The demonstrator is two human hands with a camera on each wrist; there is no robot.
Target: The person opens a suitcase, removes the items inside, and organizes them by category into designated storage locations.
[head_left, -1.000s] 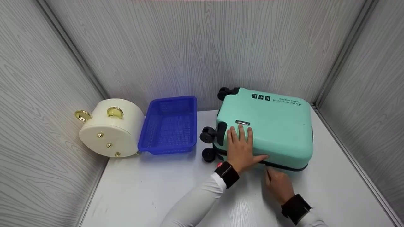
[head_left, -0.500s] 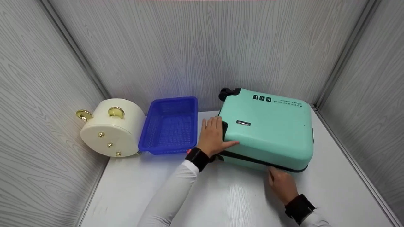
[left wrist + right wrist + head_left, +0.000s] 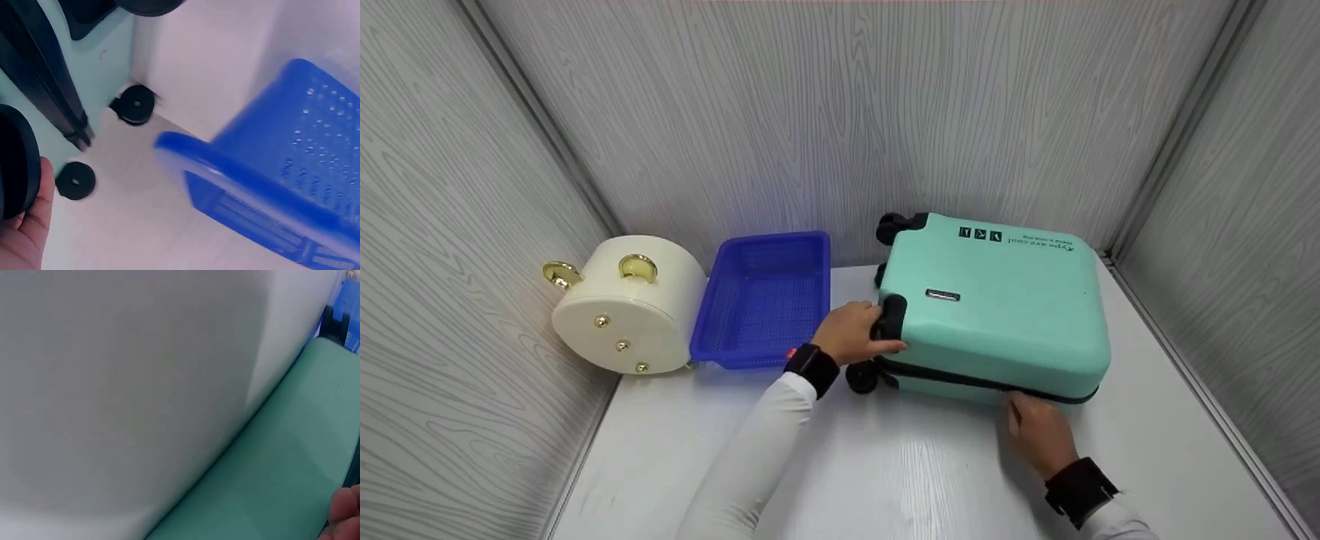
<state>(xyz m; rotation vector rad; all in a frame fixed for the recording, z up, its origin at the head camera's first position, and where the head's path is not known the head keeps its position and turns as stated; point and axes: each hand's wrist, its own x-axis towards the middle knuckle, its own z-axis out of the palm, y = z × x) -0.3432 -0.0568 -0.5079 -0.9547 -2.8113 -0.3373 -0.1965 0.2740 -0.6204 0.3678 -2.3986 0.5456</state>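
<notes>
A mint-green suitcase (image 3: 1005, 300) lies flat on the table, its black wheels pointing left. My left hand (image 3: 846, 334) grips the wheel at the near upper left corner, and in the left wrist view its fingers (image 3: 39, 216) curl round that black wheel (image 3: 19, 163). At the near side, my right hand (image 3: 1041, 433) is curled at the black zipper (image 3: 952, 376), toward the right end. Its fingertips (image 3: 344, 506) pinch at the zipper band in the right wrist view; the zipper pull itself is hidden behind them.
A blue perforated basket (image 3: 761, 357) stands just left of the suitcase wheels. Left of it, a cream round case (image 3: 615, 330) with gold handles lies on its side. Pale wood-grain walls (image 3: 840, 112) enclose the white table (image 3: 915, 480).
My left hand has slid left from the suitcase's top to its near corner and now grips the wheel. My right hand has shifted slightly right along the near side.
</notes>
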